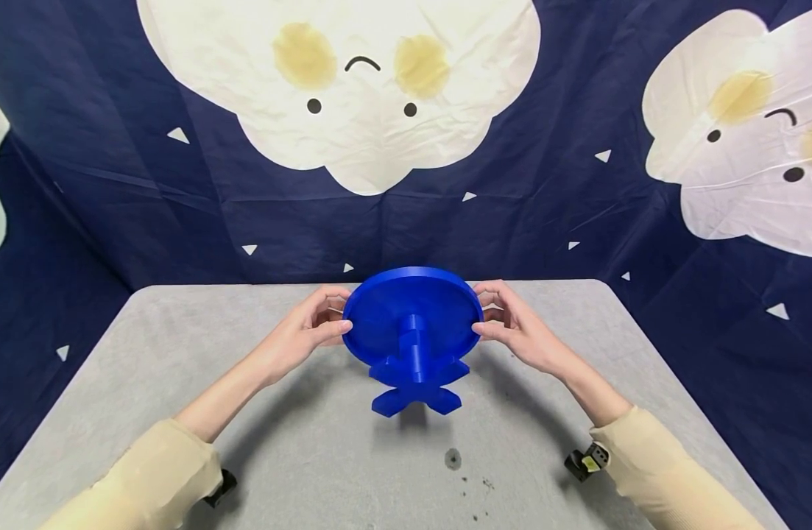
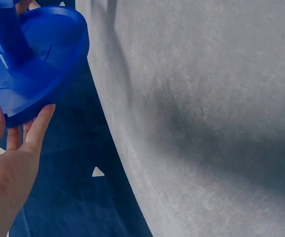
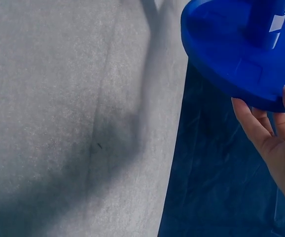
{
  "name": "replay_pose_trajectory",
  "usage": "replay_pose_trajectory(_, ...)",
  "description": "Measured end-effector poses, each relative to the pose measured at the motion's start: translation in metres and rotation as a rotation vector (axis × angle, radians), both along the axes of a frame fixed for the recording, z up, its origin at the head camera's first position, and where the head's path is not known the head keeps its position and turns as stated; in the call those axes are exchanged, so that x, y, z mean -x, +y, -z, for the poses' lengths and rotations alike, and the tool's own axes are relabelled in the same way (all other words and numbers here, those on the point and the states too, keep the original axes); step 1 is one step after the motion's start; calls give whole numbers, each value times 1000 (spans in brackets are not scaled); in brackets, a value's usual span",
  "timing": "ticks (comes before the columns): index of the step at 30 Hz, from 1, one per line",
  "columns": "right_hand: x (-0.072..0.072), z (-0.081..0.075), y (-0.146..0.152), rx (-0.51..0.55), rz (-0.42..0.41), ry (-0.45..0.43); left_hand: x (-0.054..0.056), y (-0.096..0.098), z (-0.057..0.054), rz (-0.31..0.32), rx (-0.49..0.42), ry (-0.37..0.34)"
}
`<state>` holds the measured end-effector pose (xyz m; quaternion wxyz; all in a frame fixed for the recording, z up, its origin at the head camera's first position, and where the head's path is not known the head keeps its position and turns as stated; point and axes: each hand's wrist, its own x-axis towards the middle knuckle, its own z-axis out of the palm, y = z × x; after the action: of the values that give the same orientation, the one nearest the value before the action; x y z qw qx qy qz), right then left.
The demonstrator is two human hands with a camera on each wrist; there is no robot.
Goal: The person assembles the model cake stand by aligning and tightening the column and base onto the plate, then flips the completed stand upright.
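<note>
Both hands hold a blue round-topped pedestal stand (image 1: 379, 313) by opposite sides of its disc. The disc is tilted up with its underside toward me, and its central post (image 1: 415, 353) leads down to a cross-shaped foot (image 1: 416, 394). On the left rim, my left hand (image 1: 296, 331) has its thumb on the near face and the fingers behind. My right hand (image 1: 521, 327) pinches the right rim the same way. In the left wrist view the left fingertips (image 2: 45, 116) press the outer edge; the right wrist view shows a pale patch on the post (image 3: 276, 23).
A grey table (image 1: 280, 456) with rounded far corners lies beneath, marked by dark spots (image 1: 453, 459) near the front. Dark blue cloth (image 1: 180, 243) with clouds and white triangles hangs behind and at both sides. Black devices (image 1: 581, 464) sit at the wrists.
</note>
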<state>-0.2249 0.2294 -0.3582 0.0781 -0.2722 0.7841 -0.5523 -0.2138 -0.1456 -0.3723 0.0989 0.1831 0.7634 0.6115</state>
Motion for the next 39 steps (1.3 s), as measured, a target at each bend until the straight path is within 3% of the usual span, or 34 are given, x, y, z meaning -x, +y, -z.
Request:
replay_pose_trajectory(10, 0, 2, -1, 14, -19, 120, -3, -1, -3, -2, 36, 107)
replay_pose_trajectory(18, 1, 4, -2, 53, -27, 174, -4, 1, -2, -4, -6, 152)
replay_pose_trajectory(25, 1, 6, -2, 91, -40, 157, -4, 2, 1, 35, -60, 185)
replay_pose_trajectory(34, 1, 10, -2, 203, -117, 107, -2, 0, 7, 110, -113, 197)
replay_pose_trajectory(39, 0, 10, -2, 201, -104, 84, -2, -2, 9, 135, -124, 196)
